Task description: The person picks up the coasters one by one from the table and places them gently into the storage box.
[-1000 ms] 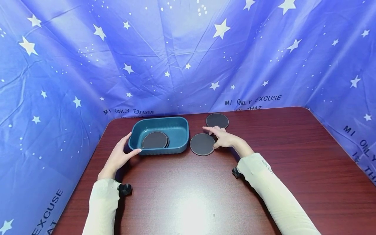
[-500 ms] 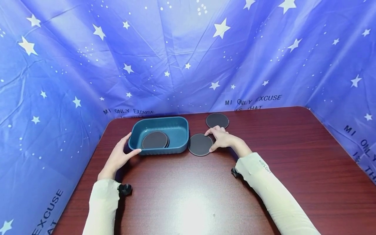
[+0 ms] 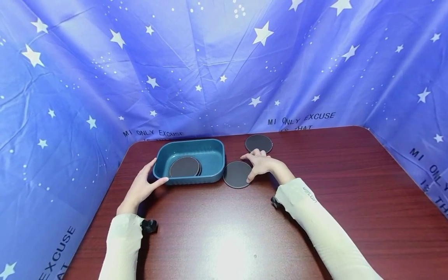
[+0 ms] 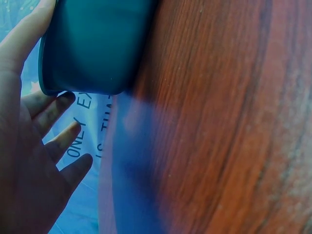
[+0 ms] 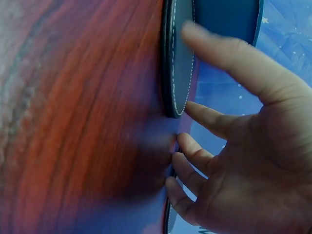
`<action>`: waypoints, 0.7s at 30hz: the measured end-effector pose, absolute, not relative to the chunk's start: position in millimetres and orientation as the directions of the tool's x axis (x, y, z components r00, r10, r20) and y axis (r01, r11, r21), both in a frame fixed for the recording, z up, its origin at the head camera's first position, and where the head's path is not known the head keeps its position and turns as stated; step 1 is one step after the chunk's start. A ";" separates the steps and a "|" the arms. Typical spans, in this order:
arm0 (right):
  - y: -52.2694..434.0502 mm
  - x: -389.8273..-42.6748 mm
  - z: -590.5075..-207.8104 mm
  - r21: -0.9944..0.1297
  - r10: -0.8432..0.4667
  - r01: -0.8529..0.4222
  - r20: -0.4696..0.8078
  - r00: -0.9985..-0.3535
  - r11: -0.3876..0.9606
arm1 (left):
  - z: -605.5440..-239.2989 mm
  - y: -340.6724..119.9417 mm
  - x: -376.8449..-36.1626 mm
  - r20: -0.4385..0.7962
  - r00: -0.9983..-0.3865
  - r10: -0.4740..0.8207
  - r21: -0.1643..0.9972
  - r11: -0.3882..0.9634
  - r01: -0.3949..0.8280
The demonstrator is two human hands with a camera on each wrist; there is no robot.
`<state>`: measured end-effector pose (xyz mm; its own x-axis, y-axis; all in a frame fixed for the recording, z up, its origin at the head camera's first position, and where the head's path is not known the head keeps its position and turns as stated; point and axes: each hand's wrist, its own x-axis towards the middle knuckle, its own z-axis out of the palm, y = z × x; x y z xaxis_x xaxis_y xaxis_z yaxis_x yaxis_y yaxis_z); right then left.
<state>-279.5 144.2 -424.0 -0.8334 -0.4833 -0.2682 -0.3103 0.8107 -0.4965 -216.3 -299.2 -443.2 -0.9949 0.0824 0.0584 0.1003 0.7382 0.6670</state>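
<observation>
My left hand (image 3: 137, 190) is at the left end of a teal plastic basin (image 3: 214, 180), thumb at the near rim and spread fingers along the outer side. In the left wrist view, the fingers (image 4: 63, 141) look mostly straight. Inside the basin lies a pile of round dark coasters (image 3: 184, 167). Just right of the basin, another round coaster (image 3: 236, 175) with pale edge stitching lies on the table, its edge looking layered in the right wrist view. My right hand (image 3: 260, 163) has its thumb over that coaster's right edge, the index fingertip just off its far edge.
A further dark coaster (image 3: 259, 143) lies behind my right hand near the back edge of the wooden table (image 3: 196, 221). A blue star-printed curtain (image 3: 217, 58) stands around the back and sides.
The coaster by my right hand has slid left beside the basin, then slightly toward me. My right index finger met its far edge, then came off it. The left hand has stayed put.
</observation>
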 end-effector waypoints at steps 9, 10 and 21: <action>137.5 -274.3 -420.3 -0.451 -0.486 -0.347 -0.238 -0.841 0.822 | -439.1 -299.8 -216.5 0.059 -0.995 0.082 0.660 0.744 0.100; 137.2 -274.1 -420.5 -0.454 -0.484 -0.345 -0.235 -0.843 0.821 | -439.3 -299.8 -216.3 0.059 -0.995 0.082 0.661 0.744 0.101; 148.5 -271.2 -427.5 -0.731 -0.570 -0.297 -0.151 -0.808 0.614 | -442.1 -299.6 -215.1 0.053 -0.995 0.081 0.659 0.746 0.096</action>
